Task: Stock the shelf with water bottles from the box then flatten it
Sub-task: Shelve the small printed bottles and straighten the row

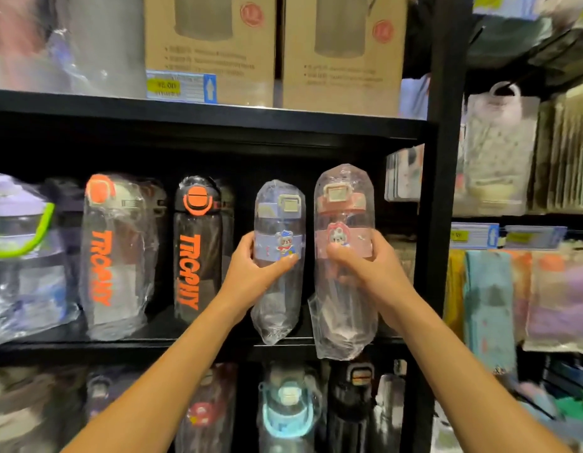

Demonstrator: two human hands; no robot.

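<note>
Water bottles, two of them, each in a clear plastic sleeve, are held upright in front of the middle shelf (218,346) of a black rack. Largest items first: above the hands, two brown cartons (211,47) stand on the upper shelf with a yellow-and-blue price label (182,87) at the edge. Left of the left hand, a large clear jug with a green handle (20,243), then a clear bottle with orange lettering (110,256), then a black bottle with orange lettering (198,250) just beside the left wrist; all are wrapped and standing on the middle shelf. Below the forearms, more wrapped bottles fill the lower shelf, blurred. Right of the right hand, past the rack's upright post (443,191), hang bagged goods and cloths.

Pink-banded bottle (344,256), the taller, sits in the right hand (365,266), fingers curled round its band from the right, thumb across the front. Blue-banded bottle (278,256) sits in the left hand (257,266), gripped the same way from the left. Both sleeve bottoms hang over the shelf's front edge; whether either bottle rests on the shelf cannot be told. Both forearms reach up and forward.
</note>
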